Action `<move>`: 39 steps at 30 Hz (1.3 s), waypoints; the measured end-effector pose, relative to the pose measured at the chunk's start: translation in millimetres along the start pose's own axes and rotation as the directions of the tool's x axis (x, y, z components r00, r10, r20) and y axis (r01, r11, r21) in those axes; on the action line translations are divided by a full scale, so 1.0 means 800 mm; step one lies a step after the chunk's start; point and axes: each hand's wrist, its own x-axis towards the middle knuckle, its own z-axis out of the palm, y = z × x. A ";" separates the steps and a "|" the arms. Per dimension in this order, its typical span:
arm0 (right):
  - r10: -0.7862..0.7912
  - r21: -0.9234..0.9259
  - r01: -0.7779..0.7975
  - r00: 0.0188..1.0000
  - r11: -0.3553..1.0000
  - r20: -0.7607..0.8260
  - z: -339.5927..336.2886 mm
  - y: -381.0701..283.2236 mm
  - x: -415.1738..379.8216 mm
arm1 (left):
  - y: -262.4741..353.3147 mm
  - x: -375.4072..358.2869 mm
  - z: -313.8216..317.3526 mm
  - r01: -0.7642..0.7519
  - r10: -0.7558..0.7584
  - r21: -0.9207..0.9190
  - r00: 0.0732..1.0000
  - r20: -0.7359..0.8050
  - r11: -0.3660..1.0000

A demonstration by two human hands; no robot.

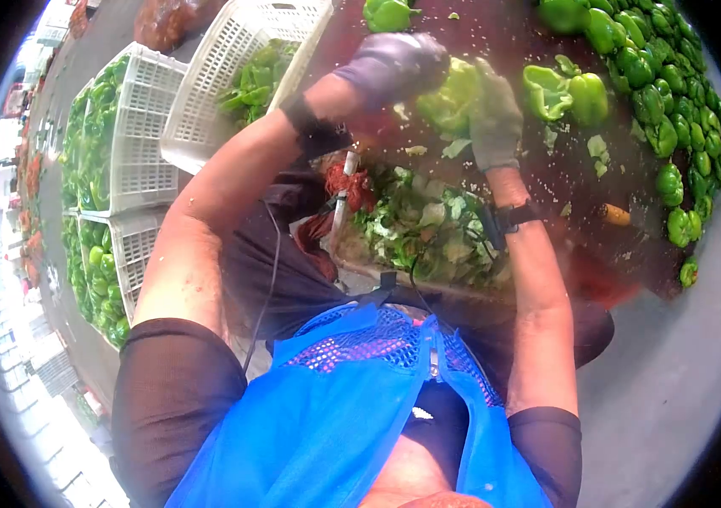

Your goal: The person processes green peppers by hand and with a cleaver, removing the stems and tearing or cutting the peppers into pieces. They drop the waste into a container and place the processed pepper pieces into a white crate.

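My right hand point(496, 123), in a pale glove, grips a cut-open green bell pepper point(449, 95) from its right side. Just left of the pepper is my left hand point(396, 66), also gloved and curled closed; what its fingers hold, if anything, is hidden. Another opened green pepper point(547, 93) lies on the dark red work surface point(538, 165), right of my right hand. One whole green pepper point(388, 14) sits beyond my left hand. Pale seeds and torn scraps are scattered around both hands.
Many green peppers point(669, 93) are heaped at the right. White plastic crates point(147, 127) full of peppers stand at the left, with a tilted white basket point(200, 102) holding green pieces beside my left arm. Trimmings point(428, 224) fill a container below my hands.
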 end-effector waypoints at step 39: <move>0.520 -0.237 -0.504 0.549 0.830 0.654 0.013 0.054 0.043 | 0.061 -0.006 0.002 0.086 -0.040 -0.266 0.984 0.173 0.960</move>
